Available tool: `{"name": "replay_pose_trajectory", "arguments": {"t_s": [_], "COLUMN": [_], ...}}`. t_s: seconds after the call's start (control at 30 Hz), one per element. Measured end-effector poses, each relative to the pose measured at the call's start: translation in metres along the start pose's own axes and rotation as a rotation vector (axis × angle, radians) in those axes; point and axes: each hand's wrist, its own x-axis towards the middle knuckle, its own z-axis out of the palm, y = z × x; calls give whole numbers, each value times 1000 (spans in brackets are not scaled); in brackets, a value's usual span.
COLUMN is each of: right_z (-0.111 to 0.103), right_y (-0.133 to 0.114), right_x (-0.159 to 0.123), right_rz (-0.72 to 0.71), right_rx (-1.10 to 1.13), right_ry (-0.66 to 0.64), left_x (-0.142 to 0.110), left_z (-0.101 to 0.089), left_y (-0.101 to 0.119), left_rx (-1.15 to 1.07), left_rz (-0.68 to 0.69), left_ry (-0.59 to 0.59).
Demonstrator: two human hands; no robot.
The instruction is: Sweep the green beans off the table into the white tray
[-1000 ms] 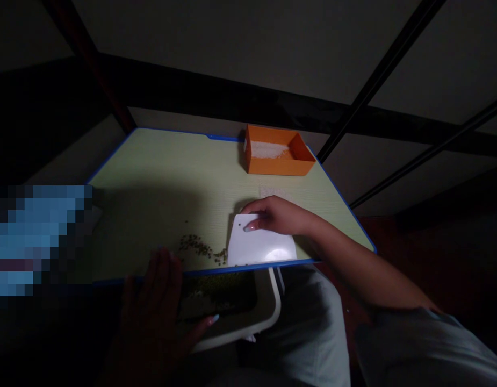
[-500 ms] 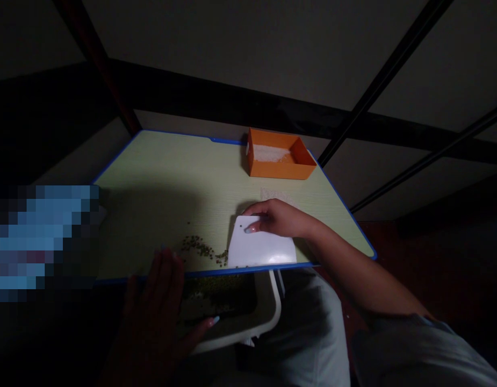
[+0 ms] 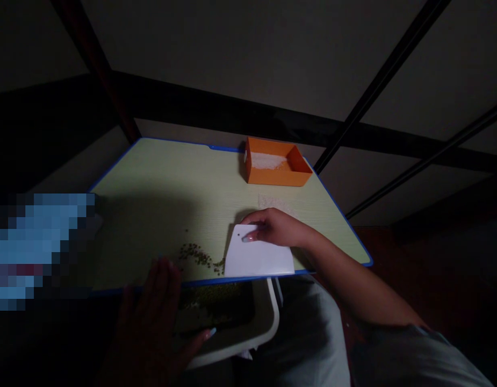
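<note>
My right hand [image 3: 277,228] presses its fingers on the top of a white plastic scraper [image 3: 258,258] that stands on the pale green table [image 3: 159,193] at its near edge. Just left of the scraper lies a small heap of green beans [image 3: 197,255]. Below the table edge my left hand [image 3: 151,322] grips the rim of a white tray [image 3: 248,338] that holds more green beans [image 3: 210,301]. The scene is dim, so the left fingers show only in part.
An orange box [image 3: 277,167] with white grains stands at the table's far right edge. A thin patch of white grains [image 3: 274,203] lies just behind my right hand. Dark metal bars cross behind the table. A blurred blue patch covers the left side.
The view has shifted slightly down. The scraper and my right hand have edged a little left toward the beans. My left hand stays on the tray.
</note>
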Motion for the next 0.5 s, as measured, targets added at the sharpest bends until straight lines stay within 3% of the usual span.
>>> {"name": "replay_pose_trajectory", "arguments": {"t_s": [0.17, 0.3, 0.4, 0.5], "right_z": [-8, -9, 5, 31], "right_y": [-7, -27, -42, -51], "right_x": [-12, -50, -86, -113], "right_rz": [-5, 41, 11, -195], "right_rx": [64, -82, -300, -491], "right_ry": [76, 342, 539, 576], "left_x": [0, 1, 2, 2], "left_z": [-1, -1, -2, -3], "left_y": [-1, -1, 0, 1], "left_rx": [-23, 1, 46, 57], "left_rz": [14, 55, 89, 74], "left_ry": [21, 63, 71, 61]}}
